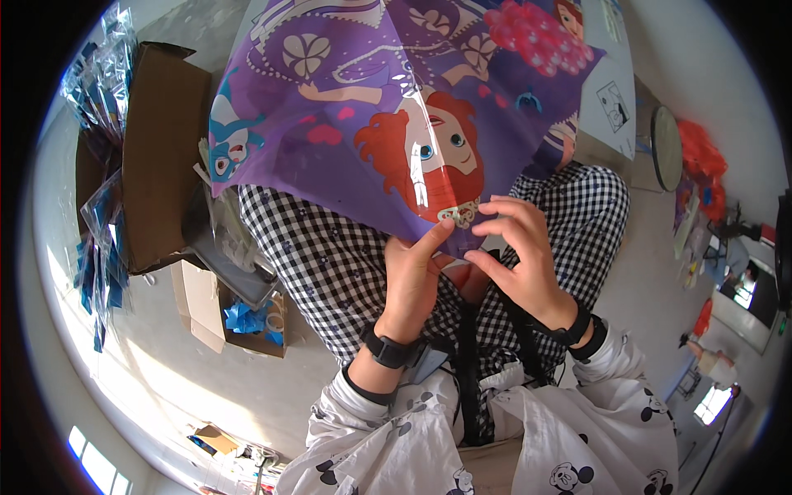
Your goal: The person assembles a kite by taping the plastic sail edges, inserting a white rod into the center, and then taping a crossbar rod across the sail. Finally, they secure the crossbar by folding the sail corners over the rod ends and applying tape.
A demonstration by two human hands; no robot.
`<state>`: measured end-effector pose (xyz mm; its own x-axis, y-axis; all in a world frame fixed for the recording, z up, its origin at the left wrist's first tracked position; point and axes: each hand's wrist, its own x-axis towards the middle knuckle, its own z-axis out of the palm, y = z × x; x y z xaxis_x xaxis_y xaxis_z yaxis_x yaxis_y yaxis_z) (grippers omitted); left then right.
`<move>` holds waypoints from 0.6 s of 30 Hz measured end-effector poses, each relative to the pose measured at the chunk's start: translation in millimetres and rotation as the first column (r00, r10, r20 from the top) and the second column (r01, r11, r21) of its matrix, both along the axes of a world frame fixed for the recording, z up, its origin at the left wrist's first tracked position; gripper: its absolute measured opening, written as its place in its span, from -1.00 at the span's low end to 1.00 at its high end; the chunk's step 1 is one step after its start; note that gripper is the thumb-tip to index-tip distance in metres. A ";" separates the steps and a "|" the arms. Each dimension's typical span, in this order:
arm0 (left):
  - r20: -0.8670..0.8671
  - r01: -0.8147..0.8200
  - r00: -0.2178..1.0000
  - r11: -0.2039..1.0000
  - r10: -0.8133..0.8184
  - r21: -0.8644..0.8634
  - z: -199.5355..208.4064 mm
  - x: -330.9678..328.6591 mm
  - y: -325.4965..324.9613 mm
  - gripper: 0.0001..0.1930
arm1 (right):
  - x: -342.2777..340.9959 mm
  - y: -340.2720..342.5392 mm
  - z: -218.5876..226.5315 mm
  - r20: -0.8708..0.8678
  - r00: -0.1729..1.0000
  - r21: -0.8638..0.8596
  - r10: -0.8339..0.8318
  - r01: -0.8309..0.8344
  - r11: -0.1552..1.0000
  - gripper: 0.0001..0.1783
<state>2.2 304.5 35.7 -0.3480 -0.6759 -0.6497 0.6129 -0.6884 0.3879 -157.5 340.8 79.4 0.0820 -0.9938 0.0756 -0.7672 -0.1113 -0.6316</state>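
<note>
A glossy purple kite (330,161), printed with a red-haired cartoon figure, lies spread over my lap and the table beyond, its corner pointing toward me. My left hand (412,276) pinches it close to that corner, thumb on top and the other fingers hidden underneath. At the right side of the same corner is my right hand (520,256), its fingers curved and apart. The right thumb touches the edge by the tip, while the fingertips lie at or just over the sheet. Whatever is beneath the corner is hidden.
To the left stands a tall brown carton (165,157) with shiny plastic packets (103,74) hanging over it. Below it are a grey bin (239,247) and a small open box (206,309) holding blue scraps. A round stool (667,148) and red material (701,157) sit at the right.
</note>
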 end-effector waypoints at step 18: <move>0.164 0.061 0.985 0.994 -0.046 -0.090 -5.4 -5.9 0.4 -0.64 | 25.9 18.4 -12.1 0.546 0.183 0.826 -0.818 0.046 0.561 -0.68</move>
